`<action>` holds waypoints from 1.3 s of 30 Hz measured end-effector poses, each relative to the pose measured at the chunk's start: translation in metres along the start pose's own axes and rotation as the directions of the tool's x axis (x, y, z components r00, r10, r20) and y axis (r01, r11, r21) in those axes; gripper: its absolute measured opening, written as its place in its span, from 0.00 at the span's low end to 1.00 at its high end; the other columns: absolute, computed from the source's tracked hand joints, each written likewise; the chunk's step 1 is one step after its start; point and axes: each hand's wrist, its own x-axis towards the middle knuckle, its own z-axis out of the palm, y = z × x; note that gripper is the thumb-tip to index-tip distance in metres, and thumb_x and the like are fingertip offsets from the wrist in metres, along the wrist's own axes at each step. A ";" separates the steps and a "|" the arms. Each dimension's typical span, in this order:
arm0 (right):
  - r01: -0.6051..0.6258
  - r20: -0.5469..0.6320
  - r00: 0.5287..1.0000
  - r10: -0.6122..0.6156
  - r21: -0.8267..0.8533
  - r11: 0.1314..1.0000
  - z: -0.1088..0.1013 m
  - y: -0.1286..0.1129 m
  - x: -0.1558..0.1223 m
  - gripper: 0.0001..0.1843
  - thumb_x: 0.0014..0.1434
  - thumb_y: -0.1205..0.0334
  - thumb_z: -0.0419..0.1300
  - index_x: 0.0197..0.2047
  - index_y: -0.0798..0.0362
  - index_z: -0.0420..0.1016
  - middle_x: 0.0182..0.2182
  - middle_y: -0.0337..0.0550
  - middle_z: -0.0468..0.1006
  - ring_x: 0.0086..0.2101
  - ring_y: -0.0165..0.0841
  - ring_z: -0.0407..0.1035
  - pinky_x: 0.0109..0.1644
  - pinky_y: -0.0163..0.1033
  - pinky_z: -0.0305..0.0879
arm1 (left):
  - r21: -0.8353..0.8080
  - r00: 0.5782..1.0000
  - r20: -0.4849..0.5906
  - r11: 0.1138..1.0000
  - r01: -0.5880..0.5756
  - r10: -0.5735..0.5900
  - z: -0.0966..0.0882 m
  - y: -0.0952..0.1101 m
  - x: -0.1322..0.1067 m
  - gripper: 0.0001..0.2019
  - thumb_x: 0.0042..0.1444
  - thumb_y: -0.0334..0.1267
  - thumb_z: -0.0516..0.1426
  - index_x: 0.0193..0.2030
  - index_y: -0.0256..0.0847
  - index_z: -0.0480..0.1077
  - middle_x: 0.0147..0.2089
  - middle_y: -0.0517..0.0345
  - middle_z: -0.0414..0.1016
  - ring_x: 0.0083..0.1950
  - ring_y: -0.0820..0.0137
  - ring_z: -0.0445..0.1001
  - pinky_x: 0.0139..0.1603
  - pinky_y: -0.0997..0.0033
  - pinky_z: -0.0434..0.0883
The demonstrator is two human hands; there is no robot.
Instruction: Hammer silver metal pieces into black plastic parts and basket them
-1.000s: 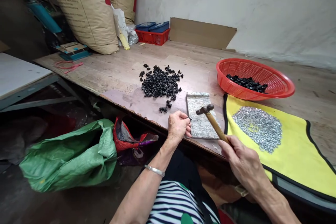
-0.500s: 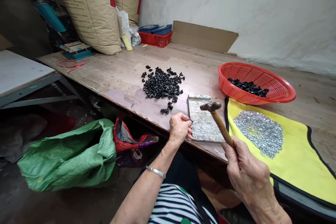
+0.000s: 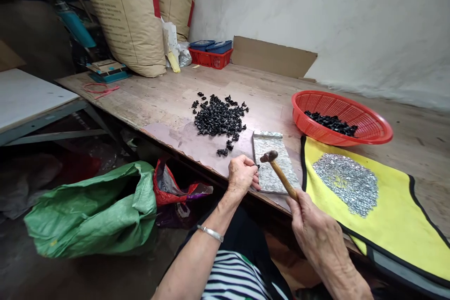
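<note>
My left hand pinches a small black part against the left edge of a scarred metal plate at the table's front. My right hand grips the wooden handle of a small hammer, whose head sits low just beside the pinched part. A pile of black parts lies beyond my left hand. A heap of small silver pieces rests on a yellow mat to the right.
A red basket holding more black parts stands at the right. Brown sacks, a small red crate and cardboard line the back. A green bag and a red bag lie on the floor below the table edge.
The hammer head rose half a second ago and has now come down to the left, close to the part my left hand holds. My left hand has stayed put.
</note>
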 end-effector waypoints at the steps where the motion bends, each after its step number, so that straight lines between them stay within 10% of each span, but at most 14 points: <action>1: -0.086 0.058 0.995 0.082 0.058 0.995 0.000 0.001 0.002 0.17 0.60 0.55 0.46 0.39 0.54 0.72 0.21 0.43 0.74 0.16 0.32 0.65 0.20 0.36 0.54 | -0.005 1.000 -0.001 1.000 -0.002 0.002 0.000 0.000 0.000 0.06 0.40 0.25 0.55 0.25 0.37 0.61 0.14 0.65 0.65 0.11 0.76 0.64 0.09 0.79 0.65; 5: -0.487 0.362 0.859 0.363 0.355 0.798 -0.003 0.007 0.011 0.21 0.54 0.50 0.51 0.46 0.53 0.69 0.17 0.37 0.67 0.17 0.31 0.62 0.20 0.36 0.59 | -0.005 1.000 -0.021 1.000 -0.012 0.012 0.000 0.002 -0.001 0.06 0.40 0.25 0.55 0.25 0.37 0.61 0.14 0.65 0.65 0.11 0.76 0.64 0.08 0.78 0.65; 9: -0.704 0.613 0.695 0.377 0.474 0.529 -0.001 0.011 0.012 0.32 0.53 0.50 0.50 0.61 0.47 0.55 0.18 0.30 0.62 0.14 0.29 0.57 0.14 0.34 0.56 | -0.008 1.000 -0.012 1.000 -0.020 0.019 -0.001 0.002 -0.002 0.06 0.40 0.25 0.54 0.25 0.37 0.61 0.14 0.64 0.66 0.11 0.74 0.64 0.07 0.75 0.65; 15: -0.368 0.487 0.832 0.267 0.122 0.922 -0.003 0.012 0.013 0.17 0.58 0.55 0.47 0.46 0.50 0.71 0.19 0.39 0.69 0.18 0.30 0.63 0.19 0.33 0.49 | -0.103 0.998 0.027 0.993 -0.060 0.063 -0.008 0.002 -0.010 0.06 0.40 0.28 0.56 0.26 0.36 0.61 0.16 0.64 0.67 0.12 0.75 0.64 0.09 0.73 0.67; 20: 0.015 0.240 0.970 0.037 -0.211 0.977 0.000 0.003 0.049 0.16 0.61 0.57 0.49 0.32 0.54 0.74 0.28 0.46 0.75 0.26 0.32 0.68 0.24 0.35 0.48 | -0.088 0.996 0.021 0.993 -0.082 0.084 -0.009 0.000 -0.012 0.06 0.39 0.30 0.57 0.26 0.37 0.62 0.16 0.65 0.66 0.12 0.76 0.64 0.09 0.73 0.67; 24: 0.231 0.313 0.926 -0.209 -0.034 0.972 0.023 -0.006 0.079 0.14 0.60 0.65 0.49 0.37 0.53 0.76 0.33 0.44 0.76 0.30 0.29 0.69 0.31 0.33 0.55 | -0.067 0.997 0.022 0.995 -0.073 0.075 -0.009 -0.002 -0.009 0.07 0.39 0.31 0.58 0.26 0.37 0.62 0.16 0.66 0.66 0.12 0.76 0.64 0.09 0.75 0.67; 39: 0.234 0.429 0.868 -0.249 0.089 0.968 0.040 -0.012 0.102 0.11 0.53 0.68 0.51 0.30 0.54 0.76 0.30 0.46 0.77 0.29 0.32 0.69 0.30 0.34 0.52 | -0.070 0.996 0.028 0.994 -0.083 0.085 -0.010 0.000 -0.012 0.06 0.41 0.32 0.57 0.27 0.37 0.62 0.16 0.66 0.67 0.10 0.75 0.63 0.07 0.75 0.64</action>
